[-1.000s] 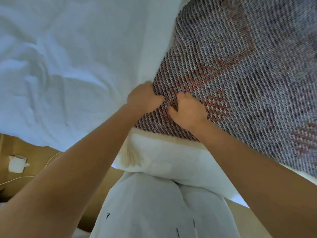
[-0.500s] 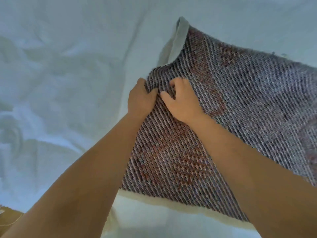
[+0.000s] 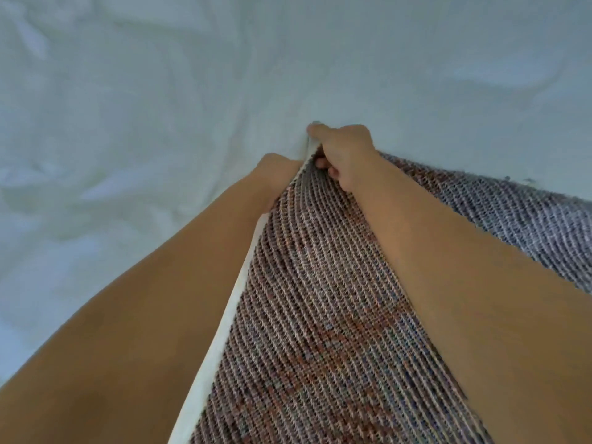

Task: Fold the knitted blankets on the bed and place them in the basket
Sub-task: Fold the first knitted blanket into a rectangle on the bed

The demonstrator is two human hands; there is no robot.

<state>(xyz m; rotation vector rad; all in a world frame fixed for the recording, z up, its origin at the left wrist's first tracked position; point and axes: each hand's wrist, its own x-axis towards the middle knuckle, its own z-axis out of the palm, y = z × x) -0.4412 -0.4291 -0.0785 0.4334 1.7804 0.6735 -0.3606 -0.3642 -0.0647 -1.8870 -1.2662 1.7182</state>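
**Two hands meet at blanket's corner**

The right hand [image 3: 344, 155] curls its fingers round the corner of the knitted blanket [image 3: 320, 315], held over the white bed [image 3: 144, 91]. The left hand [image 3: 277, 168] is just beside it, its fingers hidden behind the blanket's pale edge, so its grip cannot be told. The blanket runs back between both forearms.

**My arms and hands, bare to the edge of the view**

My left forearm [image 3: 160, 315] and my right forearm [image 3: 464, 283] are both bare, uncovered from the lower edge of the view up to the wrists. They look broad and smooth near the camera and taper toward the hands. Of my left hand [image 3: 278, 168] only the rounded back shows. My right hand [image 3: 344, 155] shows its back, knuckles and fingertips, slightly blurred.
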